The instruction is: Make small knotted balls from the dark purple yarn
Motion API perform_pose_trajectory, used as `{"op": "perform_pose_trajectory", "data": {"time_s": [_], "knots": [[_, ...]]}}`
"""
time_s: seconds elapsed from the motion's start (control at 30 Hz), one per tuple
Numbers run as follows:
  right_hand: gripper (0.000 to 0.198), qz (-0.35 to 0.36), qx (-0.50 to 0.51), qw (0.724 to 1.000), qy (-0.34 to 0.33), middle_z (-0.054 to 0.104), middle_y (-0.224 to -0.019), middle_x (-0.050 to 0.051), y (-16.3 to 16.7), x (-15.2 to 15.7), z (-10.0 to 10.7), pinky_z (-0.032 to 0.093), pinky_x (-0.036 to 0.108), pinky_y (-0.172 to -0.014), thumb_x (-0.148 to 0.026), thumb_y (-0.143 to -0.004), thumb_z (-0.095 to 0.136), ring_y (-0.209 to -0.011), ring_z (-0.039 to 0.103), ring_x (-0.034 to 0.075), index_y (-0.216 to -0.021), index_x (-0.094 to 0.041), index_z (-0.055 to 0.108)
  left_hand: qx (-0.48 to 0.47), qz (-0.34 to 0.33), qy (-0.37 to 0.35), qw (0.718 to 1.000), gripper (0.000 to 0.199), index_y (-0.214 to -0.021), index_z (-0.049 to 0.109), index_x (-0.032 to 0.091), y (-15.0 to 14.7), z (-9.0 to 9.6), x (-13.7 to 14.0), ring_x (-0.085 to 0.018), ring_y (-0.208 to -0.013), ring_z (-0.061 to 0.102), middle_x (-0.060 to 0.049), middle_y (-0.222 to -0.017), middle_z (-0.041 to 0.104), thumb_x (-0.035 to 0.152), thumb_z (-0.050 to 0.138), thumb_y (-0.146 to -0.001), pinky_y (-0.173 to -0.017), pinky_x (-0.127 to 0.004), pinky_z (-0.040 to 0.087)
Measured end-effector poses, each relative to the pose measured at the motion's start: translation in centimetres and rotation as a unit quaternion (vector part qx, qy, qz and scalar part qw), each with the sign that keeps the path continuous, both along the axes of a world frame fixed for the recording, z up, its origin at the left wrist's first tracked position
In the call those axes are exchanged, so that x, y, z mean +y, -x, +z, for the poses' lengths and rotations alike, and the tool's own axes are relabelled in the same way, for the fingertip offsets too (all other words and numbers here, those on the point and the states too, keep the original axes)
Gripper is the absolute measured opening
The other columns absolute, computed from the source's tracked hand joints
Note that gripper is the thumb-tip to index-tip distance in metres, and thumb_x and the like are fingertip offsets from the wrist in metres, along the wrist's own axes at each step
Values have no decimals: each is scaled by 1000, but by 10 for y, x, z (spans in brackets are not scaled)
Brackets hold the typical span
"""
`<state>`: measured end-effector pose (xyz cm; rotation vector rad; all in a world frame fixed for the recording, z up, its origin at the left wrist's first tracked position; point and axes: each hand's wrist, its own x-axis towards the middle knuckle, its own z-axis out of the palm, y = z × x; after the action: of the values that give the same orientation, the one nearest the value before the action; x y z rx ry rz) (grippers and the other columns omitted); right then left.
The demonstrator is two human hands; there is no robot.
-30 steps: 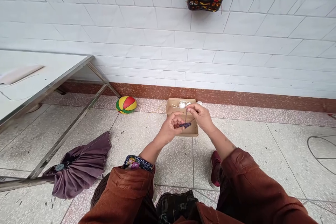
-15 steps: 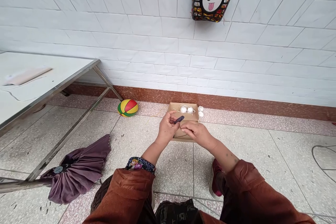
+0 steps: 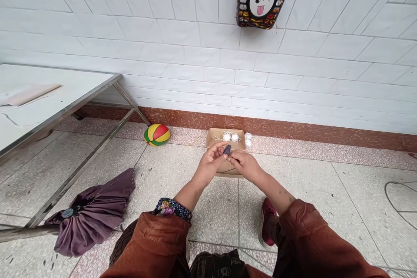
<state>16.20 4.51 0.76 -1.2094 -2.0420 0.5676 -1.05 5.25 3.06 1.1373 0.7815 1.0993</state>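
Observation:
Between my two hands is a small dark purple-grey piece, which looks like knitted or crocheted yarn work. My left hand is closed on it, thumb and fingers pinching its left side. My right hand is closed too, its fingertips pressed together against the piece's lower right; whatever they grip is hidden. Below the hands an open cardboard box sits on the floor, partly covered by them. White yarn balls with loose strands lie in its far part. A dark strand crosses its near part.
More white balls lie right of the box by the wall. A red, yellow and green ball is to the left, near a metal-framed table. A folded purple umbrella lies on the floor. A black basket hangs on the wall.
The dark piece has turned more upright between my hands. My right hand has come closer to my left, and its fingertips now meet the piece. The view has shifted slightly.

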Motion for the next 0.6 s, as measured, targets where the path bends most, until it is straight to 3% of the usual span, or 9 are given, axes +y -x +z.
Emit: {"op": "perform_pose_trajectory", "data": {"time_s": [0.2, 0.33, 0.47, 0.6], "knots": [[22, 77, -62, 993, -71, 65, -85, 5, 3, -12, 17, 50, 28, -72, -29, -101, 47, -78, 63, 17, -101, -22, 68, 81, 65, -1, 995, 46, -118, 63, 20, 2, -13, 9, -12, -69, 48, 3, -74, 52, 23, 72, -73, -70, -26, 40], [23, 54, -23, 994, -91, 64, -88, 6, -3, -1, 27, 50, 29, -73, -33, -100, 49, -81, 62, 18, -99, -22, 69, 112, 19, -31, 993, 61, -128, 56, 21, 2, -17, 6, -13, -71, 49, 3, -76, 51, 19, 74, -70, -70, -27, 39], [20, -10, 35, 996, -77, 63, -81, 4, -10, 14, 20, 50, 30, -74, -31, -97, 54, -79, 61, 18, -88, -22, 69, 51, -70, -29, 996, 61, -131, 55, 23, 2, -14, 0, -12, -78, 49, 2, -82, 50, 20, 74, -73, -77, -27, 41], [18, -19, 49, 998, -33, 65, -80, 3, -8, 16, 6, 48, 29, -72, -23, -97, 49, -77, 60, 17, -91, -20, 65, -20, -46, 17, 999, 55, -127, 59, 25, 3, -12, -2, -11, -78, 47, 3, -82, 49, 23, 75, -75, -78, -25, 40]]}}
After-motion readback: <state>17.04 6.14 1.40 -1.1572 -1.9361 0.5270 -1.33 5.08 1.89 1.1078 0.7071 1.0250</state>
